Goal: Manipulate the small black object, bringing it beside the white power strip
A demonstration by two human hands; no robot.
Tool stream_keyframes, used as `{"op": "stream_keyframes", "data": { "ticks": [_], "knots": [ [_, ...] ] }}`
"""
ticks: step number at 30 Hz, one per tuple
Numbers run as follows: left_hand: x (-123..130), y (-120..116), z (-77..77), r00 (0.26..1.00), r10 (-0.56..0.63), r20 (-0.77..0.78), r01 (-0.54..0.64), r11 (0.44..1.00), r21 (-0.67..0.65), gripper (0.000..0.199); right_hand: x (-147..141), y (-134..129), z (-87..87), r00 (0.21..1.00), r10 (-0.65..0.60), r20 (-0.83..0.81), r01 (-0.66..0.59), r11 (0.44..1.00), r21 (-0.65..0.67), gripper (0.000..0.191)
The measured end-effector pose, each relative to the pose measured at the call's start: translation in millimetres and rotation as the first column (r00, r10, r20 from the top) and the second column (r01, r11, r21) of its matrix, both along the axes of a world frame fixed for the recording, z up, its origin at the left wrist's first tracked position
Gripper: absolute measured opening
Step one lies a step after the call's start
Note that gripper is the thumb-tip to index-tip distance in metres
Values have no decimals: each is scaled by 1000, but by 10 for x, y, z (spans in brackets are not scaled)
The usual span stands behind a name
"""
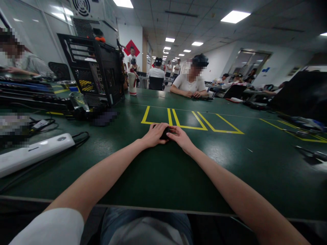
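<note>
A small black object [165, 133] with a dark, plain surface lies between my hands, low over the green table; its kind is hard to make out. My left hand [155, 135] is closed round its left side, fingers over the top. From the other side, my right hand [180, 137] pinches it with thumb and fingers. Most of the object is hidden behind my fingers. Just beyond my hands, yellow tape outlines [187, 128] mark the tabletop.
At left, a white power strip [38, 153] with black cable lies before an open black computer case [97, 68]. A white cup [132, 83] stands behind. Across the table sits a person [190, 81]. Tools [313, 153] lie at right.
</note>
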State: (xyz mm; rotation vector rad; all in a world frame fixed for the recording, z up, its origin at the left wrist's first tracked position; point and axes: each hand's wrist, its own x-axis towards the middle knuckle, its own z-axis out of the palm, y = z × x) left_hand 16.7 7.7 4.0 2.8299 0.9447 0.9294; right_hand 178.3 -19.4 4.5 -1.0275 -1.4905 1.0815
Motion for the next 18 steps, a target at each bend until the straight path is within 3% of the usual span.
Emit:
{"op": "stream_keyframes", "data": {
  "ticks": [8, 12, 18],
  "knots": [
    [-4, 1, -4, 1000, 12, -12, -12, 1000, -1, 56, 53, -2, -6, 996, 88, 13, -89, 992, 95, 34],
    [1, -1, -1, 1000, 20, -13, -20, 1000, 10, 57, 35, 8, -12, 999, 43, -8, -43, 997, 57, 27],
    [2, -13, 8, 999, 29, -15, -29, 1000, -9, 56, 41, 44, -31, 999, 46, 10, -46, 999, -1, 36]
  ]
}}
